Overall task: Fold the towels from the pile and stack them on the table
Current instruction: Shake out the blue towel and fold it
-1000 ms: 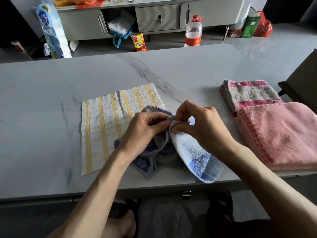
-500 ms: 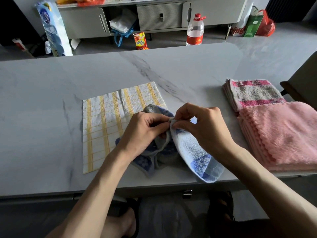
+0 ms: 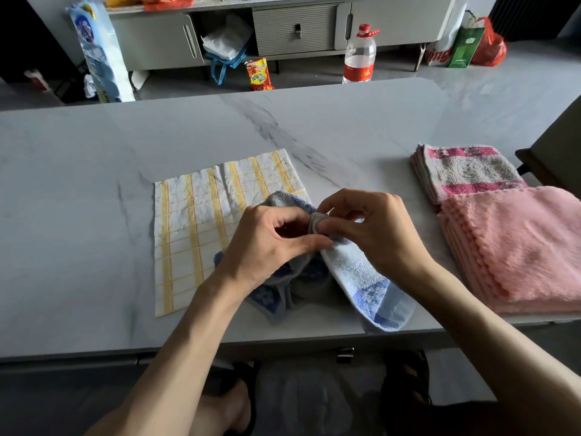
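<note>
A crumpled light-blue towel with darker blue patches lies near the front edge of the marble table. My left hand and my right hand both pinch its raised edge at the middle, fingertips almost touching. Its lower end hangs toward the table edge. Under its left part lies a white towel with yellow stripes, spread flat. On the right, a folded pink fleece towel sits in front of a folded pink-and-grey towel.
A chair stands at the table's right end. On the floor beyond the table are a water bottle, a snack bag, a tall plastic pack and bags before a grey cabinet.
My fingers have shifted along the blue towel's edge, the right hand moving slightly up over a small grey fold of it. The towels on the table have not moved.
</note>
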### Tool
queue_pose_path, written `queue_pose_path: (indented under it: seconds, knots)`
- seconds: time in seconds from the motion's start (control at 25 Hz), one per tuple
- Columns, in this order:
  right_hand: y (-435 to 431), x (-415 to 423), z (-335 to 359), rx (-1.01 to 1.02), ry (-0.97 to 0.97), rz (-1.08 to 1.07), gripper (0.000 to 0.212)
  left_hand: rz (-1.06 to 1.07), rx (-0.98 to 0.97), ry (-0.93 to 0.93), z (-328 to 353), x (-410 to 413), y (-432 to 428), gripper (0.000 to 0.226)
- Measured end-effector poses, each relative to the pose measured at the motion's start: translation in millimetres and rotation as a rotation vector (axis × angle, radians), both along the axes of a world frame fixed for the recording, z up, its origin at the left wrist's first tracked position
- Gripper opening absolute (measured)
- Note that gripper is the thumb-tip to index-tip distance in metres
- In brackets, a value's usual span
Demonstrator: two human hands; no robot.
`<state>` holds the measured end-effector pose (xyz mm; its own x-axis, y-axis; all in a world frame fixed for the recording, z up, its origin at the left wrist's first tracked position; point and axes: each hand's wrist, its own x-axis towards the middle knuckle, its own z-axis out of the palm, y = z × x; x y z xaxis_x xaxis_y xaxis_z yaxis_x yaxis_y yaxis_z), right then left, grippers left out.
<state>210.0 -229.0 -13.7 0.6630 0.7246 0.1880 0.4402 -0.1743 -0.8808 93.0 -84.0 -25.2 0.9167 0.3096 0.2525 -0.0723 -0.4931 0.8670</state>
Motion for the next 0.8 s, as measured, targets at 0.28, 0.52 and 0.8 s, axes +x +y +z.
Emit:
queue_pose_path:
  seconds: [0.28,0.52,0.8]
  knots:
    - [-5,12,9,-0.054,0.040,0.185,0.013,0.040,0.050,0.008,-1,2,2,0.020]
    - [-1,-1,27,0.018,-0.126,0.061,0.011,0.128,-0.109,-0.052,20,-2,-6,0.027]
    - [-3,-14,128,0.191,-0.086,0.248,0.010,0.105,-0.136,-0.217,124,-20,-11,0.019]
